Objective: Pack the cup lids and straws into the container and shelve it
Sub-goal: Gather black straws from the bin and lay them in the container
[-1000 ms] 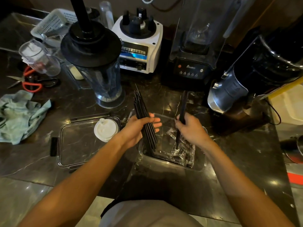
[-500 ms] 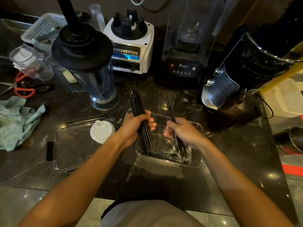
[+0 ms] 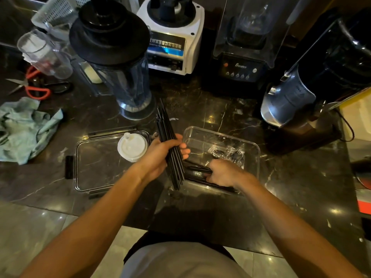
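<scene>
Straws (image 3: 170, 145): your left hand (image 3: 158, 157) has its fingers wrapped round the black bundle, just left of the clear container (image 3: 255, 145). Your right hand (image 3: 224, 173) is down inside it, fingers curled on a few straws laid along the near wall. So you're mid-loading, I'd say. Next you'll probably peel off another few. The white cup lid (image 3: 132, 146) sits on the container's lid (image 3: 90, 169), far left.
</scene>
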